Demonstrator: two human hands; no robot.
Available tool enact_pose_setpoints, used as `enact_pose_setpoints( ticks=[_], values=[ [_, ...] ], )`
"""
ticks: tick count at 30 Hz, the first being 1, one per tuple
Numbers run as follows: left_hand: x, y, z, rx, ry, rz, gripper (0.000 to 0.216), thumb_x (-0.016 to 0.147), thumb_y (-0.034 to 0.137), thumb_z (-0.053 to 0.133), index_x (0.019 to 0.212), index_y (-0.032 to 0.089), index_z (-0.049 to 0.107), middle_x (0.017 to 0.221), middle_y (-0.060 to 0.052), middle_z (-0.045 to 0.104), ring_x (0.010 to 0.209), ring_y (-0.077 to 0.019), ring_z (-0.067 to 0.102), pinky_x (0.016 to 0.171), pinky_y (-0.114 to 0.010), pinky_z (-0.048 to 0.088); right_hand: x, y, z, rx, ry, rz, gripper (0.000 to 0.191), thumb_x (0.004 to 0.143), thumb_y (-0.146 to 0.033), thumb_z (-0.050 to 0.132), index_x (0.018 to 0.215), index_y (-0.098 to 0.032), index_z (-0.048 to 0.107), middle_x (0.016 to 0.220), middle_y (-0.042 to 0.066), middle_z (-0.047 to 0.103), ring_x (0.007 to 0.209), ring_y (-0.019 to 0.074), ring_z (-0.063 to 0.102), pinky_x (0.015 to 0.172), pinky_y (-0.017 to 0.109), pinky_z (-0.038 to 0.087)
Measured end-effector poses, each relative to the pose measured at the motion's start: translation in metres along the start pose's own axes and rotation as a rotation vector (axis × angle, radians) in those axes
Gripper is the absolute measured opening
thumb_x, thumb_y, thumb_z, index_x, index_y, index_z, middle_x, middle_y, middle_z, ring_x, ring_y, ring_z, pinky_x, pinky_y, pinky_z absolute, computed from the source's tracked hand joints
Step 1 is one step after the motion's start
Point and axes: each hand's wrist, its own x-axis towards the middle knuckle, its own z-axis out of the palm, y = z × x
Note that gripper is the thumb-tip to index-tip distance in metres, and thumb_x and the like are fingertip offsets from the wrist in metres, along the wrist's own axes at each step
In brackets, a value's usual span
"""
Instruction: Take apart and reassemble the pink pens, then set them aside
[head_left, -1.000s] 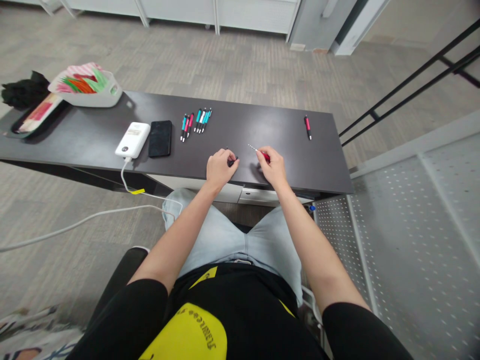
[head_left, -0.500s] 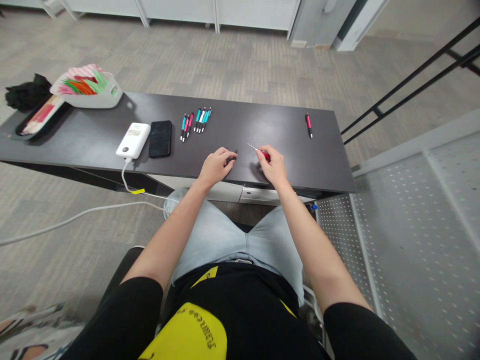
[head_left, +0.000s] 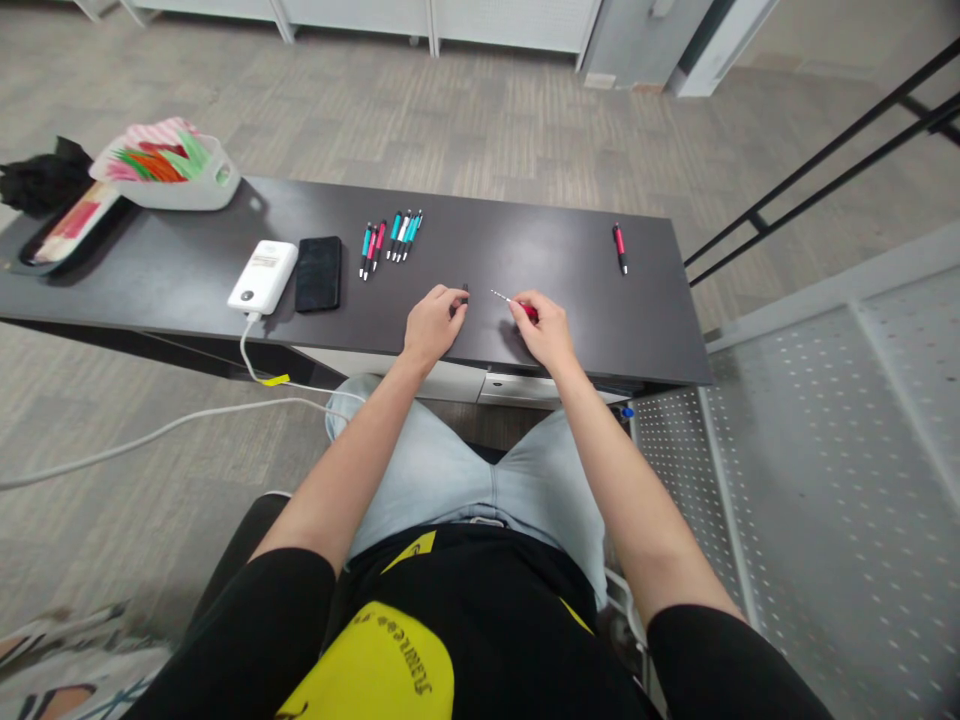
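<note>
Above the dark tabletop, my left hand pinches a small black pen part between thumb and fingers. Most of that part is hidden by the fingers. My right hand is closed on a red pen barrel, and a thin, pale refill sticks out of it toward the left. The two hands are apart, with a short gap between the refill tip and the black part. Whole pens in teal, red and white lie in two small groups beyond my left hand.
One red pen lies alone at the right of the table. To the left are a black phone, a white power bank with a cable, a white basket of colourful items and a black tray.
My left hand has turned a little, and the black part shows less and points more away from me. My right hand keeps its hold on the red barrel, nearly still.
</note>
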Motion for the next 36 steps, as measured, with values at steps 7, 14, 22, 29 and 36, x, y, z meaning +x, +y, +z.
enact_pose_setpoints(
  ticks=[7, 14, 22, 29, 36],
  values=[
    [-0.002, 0.004, -0.002, -0.041, 0.019, -0.02, 0.023, 0.087, 0.009, 0.091, 0.093, 0.03, 0.086, 0.096, -0.003, 0.078, 0.071, -0.0236, 0.055, 0.079, -0.039, 0.05, 0.0, -0.002, -0.002, -0.038, -0.027, 0.008, 0.041, 0.123, -0.066, 0.069, 0.103, -0.032, 0.079, 0.107, 0.01, 0.088, 0.098, 0.0336, 0.076, 0.101, 0.048, 0.065],
    [-0.007, 0.013, -0.007, -0.15, -0.019, -0.012, 0.024, 0.086, 0.013, 0.098, 0.102, 0.03, 0.09, 0.095, 0.001, 0.08, 0.063, -0.0175, 0.051, 0.077, -0.037, 0.049, 0.0, -0.003, -0.002, -0.053, -0.053, -0.02, 0.037, 0.124, -0.061, 0.069, 0.104, -0.032, 0.081, 0.111, 0.011, 0.09, 0.102, 0.0348, 0.078, 0.102, 0.049, 0.065],
    [-0.007, 0.009, -0.008, -0.203, -0.161, 0.065, 0.013, 0.092, 0.04, 0.103, 0.097, 0.032, 0.094, 0.086, -0.001, 0.084, 0.064, -0.0201, 0.057, 0.073, -0.037, 0.05, -0.002, -0.01, -0.004, -0.143, -0.209, -0.104, 0.03, 0.124, -0.055, 0.079, 0.107, -0.032, 0.089, 0.103, 0.009, 0.085, 0.098, 0.0326, 0.074, 0.094, 0.046, 0.062],
    [-0.006, 0.005, -0.006, -0.22, -0.017, -0.018, 0.019, 0.1, 0.025, 0.098, 0.085, 0.031, 0.088, 0.068, 0.004, 0.067, 0.063, -0.0209, 0.052, 0.074, -0.037, 0.046, -0.002, 0.0, 0.0, -0.178, -0.098, -0.099, 0.026, 0.123, -0.049, 0.074, 0.107, -0.031, 0.085, 0.109, 0.011, 0.087, 0.102, 0.0358, 0.075, 0.1, 0.05, 0.061],
    [-0.005, 0.015, -0.006, -0.142, 0.098, 0.017, 0.023, 0.097, 0.009, 0.093, 0.089, 0.03, 0.085, 0.087, 0.0, 0.076, 0.07, -0.0223, 0.056, 0.087, -0.041, 0.051, 0.0, 0.005, 0.0, -0.139, 0.025, -0.042, 0.026, 0.123, -0.05, 0.071, 0.107, -0.032, 0.082, 0.108, 0.011, 0.087, 0.103, 0.0362, 0.078, 0.101, 0.05, 0.061]
  ],
)
